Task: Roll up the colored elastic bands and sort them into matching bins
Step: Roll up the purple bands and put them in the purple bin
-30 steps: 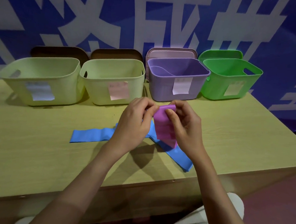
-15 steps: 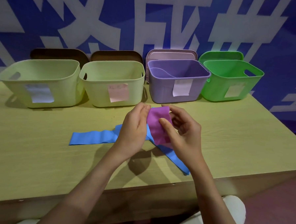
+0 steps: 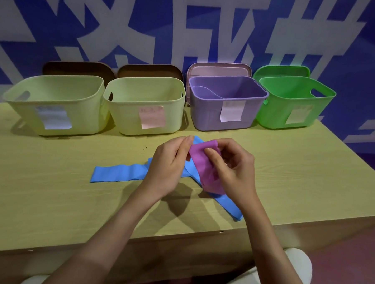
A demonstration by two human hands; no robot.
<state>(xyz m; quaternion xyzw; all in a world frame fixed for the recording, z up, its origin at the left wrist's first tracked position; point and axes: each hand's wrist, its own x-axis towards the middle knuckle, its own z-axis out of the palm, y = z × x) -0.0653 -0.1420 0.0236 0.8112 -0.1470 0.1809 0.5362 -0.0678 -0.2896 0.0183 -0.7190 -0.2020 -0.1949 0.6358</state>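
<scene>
The purple band point(image 3: 205, 164), thin, limp and likely stretchy, hangs between the pinching fingertips of the left hand point(image 3: 170, 162) and right hand point(image 3: 230, 168), so a grip at its top edge looks best for rolling.

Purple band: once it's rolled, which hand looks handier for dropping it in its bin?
Probably the right hand: it grips most of the purple band, and the purple bin stands ahead on its side.
</scene>
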